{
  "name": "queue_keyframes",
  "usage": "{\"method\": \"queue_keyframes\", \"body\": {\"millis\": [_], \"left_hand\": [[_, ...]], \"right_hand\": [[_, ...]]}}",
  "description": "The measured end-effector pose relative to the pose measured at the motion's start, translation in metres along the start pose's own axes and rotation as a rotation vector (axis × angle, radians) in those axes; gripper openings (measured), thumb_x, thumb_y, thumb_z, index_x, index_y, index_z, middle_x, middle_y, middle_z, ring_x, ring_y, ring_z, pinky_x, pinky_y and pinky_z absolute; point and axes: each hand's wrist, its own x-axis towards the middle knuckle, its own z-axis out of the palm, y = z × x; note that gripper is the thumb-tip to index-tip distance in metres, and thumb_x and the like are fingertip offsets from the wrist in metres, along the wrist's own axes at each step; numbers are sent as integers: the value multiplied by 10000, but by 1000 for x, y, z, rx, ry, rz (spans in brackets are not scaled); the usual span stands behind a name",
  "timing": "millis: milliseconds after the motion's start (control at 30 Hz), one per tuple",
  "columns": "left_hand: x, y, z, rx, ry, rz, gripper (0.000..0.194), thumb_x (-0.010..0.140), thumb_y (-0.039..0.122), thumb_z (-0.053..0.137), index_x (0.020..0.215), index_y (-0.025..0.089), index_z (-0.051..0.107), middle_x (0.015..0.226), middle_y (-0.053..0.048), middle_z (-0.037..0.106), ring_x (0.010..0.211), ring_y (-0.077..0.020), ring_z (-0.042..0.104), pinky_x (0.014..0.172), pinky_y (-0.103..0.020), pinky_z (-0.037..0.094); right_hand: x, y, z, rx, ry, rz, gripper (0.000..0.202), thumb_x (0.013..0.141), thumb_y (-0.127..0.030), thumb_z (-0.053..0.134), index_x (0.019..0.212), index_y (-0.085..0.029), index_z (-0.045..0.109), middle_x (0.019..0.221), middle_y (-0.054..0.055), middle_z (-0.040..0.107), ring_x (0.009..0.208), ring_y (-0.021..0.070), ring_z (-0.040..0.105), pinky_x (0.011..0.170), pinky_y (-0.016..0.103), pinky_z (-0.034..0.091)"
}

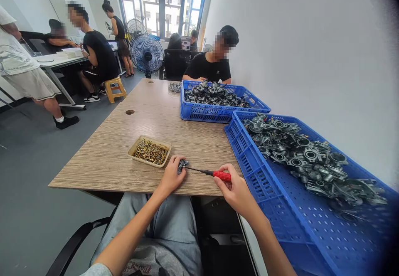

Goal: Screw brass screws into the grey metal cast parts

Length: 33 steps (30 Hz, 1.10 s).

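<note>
My left hand (pixel 173 173) is closed around a small grey metal casting (pixel 183 166), which looks like a carburetor body, near the front edge of the table. Most of the casting is covered by my fingers. In my right hand (pixel 234 186) is a screwdriver (pixel 222 176) with a red handle and a dark shaft. Its shaft points left, and the tip meets the casting; the exact contact point is too small to make out. Just beyond my left hand sits a beige tray (pixel 132 153) of small brass-coloured parts (pixel 151 151).
A blue crate (pixel 255 159) heaped with metal castings (pixel 296 151) stands at my right. Behind it, another blue crate (pixel 202 113) of castings rests on the wooden table (pixel 102 159). A person (pixel 207 66) sits beyond that crate. A fan (pixel 147 53) and other people are farther back.
</note>
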Motion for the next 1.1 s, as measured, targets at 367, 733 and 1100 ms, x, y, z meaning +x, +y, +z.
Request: {"method": "queue_keyframes", "body": {"millis": [367, 733, 1100], "left_hand": [[1, 0, 0, -4, 5, -4, 450, 821, 56, 540, 1235, 231, 557, 1196, -76, 572, 1175, -229, 586, 1072, -397, 467], [0, 1, 0, 8, 10, 0, 441, 819, 57, 541, 1225, 227, 562, 1187, -75, 579, 1157, -226, 591, 1060, -401, 476], [0, -2, 1, 21, 7, -3, 432, 834, 77, 549, 1238, 229, 558, 1192, -74, 571, 1154, -225, 591, 1055, -393, 477]], "right_hand": [[1, 0, -1, -10, -1, 0, 209, 980, -443, 547, 1021, -260, 457, 679, -40, 566, 558, 170, 522, 539, 264, 387], [-1, -4, -2, -89, 9, -9, 210, 984, -456, 531, 953, -259, 468, 624, -54, 507, 520, 165, 471, 527, 272, 330], [-1, -7, -2, -109, 34, -7, 233, 1003, -471, 488, 926, -257, 437, 611, -53, 503, 531, 174, 479, 544, 277, 326]]}}
